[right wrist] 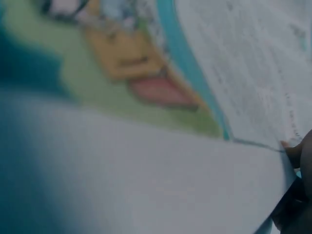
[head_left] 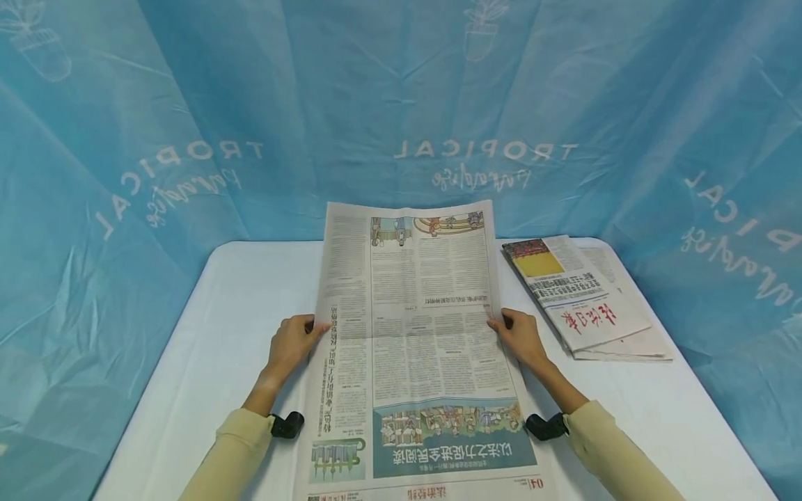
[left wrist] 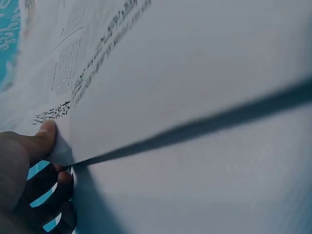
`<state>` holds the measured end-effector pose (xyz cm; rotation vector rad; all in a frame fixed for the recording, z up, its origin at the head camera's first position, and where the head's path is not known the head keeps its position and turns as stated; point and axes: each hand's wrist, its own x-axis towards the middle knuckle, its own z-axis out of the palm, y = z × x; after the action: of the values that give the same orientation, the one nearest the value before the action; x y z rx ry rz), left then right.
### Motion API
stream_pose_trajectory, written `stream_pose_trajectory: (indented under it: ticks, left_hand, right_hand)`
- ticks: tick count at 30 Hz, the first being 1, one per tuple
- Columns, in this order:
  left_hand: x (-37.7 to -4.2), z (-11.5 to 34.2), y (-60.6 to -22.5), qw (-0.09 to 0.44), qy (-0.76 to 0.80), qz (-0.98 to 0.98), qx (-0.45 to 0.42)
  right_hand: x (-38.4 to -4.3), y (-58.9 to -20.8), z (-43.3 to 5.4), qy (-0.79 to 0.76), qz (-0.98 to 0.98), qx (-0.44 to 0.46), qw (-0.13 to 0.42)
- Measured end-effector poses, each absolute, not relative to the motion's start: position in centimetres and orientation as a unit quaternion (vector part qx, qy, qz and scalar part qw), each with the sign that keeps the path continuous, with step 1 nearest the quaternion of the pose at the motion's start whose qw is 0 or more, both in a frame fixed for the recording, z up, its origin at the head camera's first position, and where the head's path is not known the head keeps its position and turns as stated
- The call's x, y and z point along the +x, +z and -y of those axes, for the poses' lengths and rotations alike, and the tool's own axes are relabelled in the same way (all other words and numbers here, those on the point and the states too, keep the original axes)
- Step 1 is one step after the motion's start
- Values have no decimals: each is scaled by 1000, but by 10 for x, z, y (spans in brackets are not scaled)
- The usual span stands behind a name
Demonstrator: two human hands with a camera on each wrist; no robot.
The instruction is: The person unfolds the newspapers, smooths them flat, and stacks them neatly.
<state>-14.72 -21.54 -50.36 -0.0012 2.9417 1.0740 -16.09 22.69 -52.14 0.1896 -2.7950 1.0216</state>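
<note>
A large newspaper sheet (head_left: 432,348) spans the middle of the view, its print upside down and its far end lifted toward the curtain. My left hand (head_left: 294,344) pinches its left edge, thumb on top and the other fingers beneath. On the opposite edge my right hand (head_left: 520,339) grips the paper the same way at about the same height. In the left wrist view, the left thumb (left wrist: 46,136) presses on the printed side, with curled fingers behind. The right wrist view shows the printed picture of the newspaper (right wrist: 146,68) close up, with the right hand (right wrist: 300,161) at the frame's edge.
Several folded newspapers (head_left: 579,299) lie stacked on the right side of the white table (head_left: 232,299). A blue curtain (head_left: 401,104) with printed lettering surrounds the table at the back and both sides. Black wrist cameras (head_left: 288,425) sit at the sleeve cuffs.
</note>
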Motion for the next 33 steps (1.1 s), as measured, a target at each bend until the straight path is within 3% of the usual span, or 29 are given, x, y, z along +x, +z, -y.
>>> stream_pose_trajectory:
  ticks: [11, 21, 33]
  left_hand:
    - [-155, 213, -506, 11, 295, -955, 14]
    - [-158, 205, -499, 49, 294, -954, -45]
    - [-156, 200, -491, 49, 267, -959, -77]
  right_hand:
    - [-162, -519, -228, 343, 936, 52, 52]
    - [-162, -512, -224, 291, 956, 45, 5]
    - [-142, -500, -233, 354, 931, 40, -79]
